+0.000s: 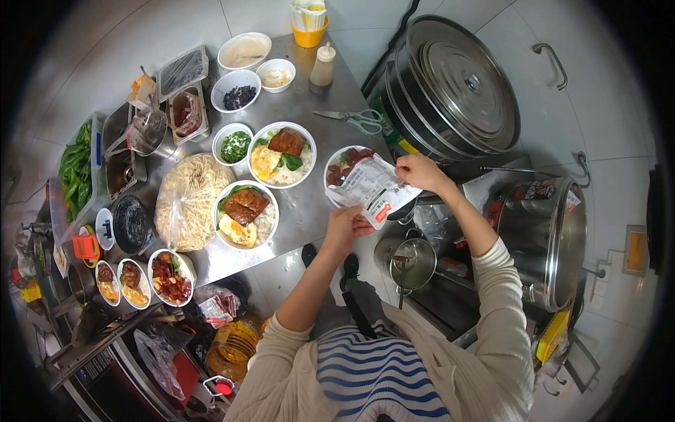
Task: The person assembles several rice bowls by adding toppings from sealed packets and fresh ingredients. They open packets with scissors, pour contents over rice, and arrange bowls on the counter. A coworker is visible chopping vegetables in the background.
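A printed white food pouch (371, 184) is stretched between my two hands at the right edge of the steel table. My left hand (346, 226) grips its near corner, and my right hand (422, 173) pinches the far right side. Under the pouch stands a white bowl (330, 167), partly covered by it; chunks of dark red meat (354, 156) and some green show inside. Left of this bowl are two bowls of rice: the farther one carries braised meat (287, 143), egg and greens, the nearer one meat (245, 205) and egg.
Scissors (351, 117) and a squeeze bottle (323, 69) lie beyond the bowls. A noodle bag (188, 200), chopped scallions (235, 146) and green peppers (76, 163) are on the left. Large steel pots (538, 239) and a lidded steamer (460, 84) stand right; a small pot (413, 263) sits nearer.
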A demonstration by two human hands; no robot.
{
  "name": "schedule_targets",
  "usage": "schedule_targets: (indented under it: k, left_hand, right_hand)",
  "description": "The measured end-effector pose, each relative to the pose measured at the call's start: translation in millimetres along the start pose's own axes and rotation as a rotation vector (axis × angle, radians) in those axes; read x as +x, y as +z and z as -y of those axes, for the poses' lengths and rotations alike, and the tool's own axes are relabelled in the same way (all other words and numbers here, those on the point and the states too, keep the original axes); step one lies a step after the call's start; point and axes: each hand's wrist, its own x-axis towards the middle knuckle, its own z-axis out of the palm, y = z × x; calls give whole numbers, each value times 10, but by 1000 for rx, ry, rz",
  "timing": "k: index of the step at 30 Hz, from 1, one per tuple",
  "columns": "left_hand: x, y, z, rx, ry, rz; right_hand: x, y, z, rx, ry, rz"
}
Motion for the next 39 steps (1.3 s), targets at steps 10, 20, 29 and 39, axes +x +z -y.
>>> schedule_targets:
  k: [10, 20, 29, 39]
  left_hand:
    - [4, 10, 71, -204, -109, 55]
    - [2, 26, 92, -341, -164, 96]
    - [-49, 100, 201, -378, -168, 71]
    - [-44, 83, 90, -366, -100, 72]
  right_hand:
    - [239, -147, -96, 124, 0, 187]
    - [394, -275, 76, -25, 36, 295]
    - [292, -268, -22, -37, 50, 300]
    - [337, -228, -97, 1, -23, 298]
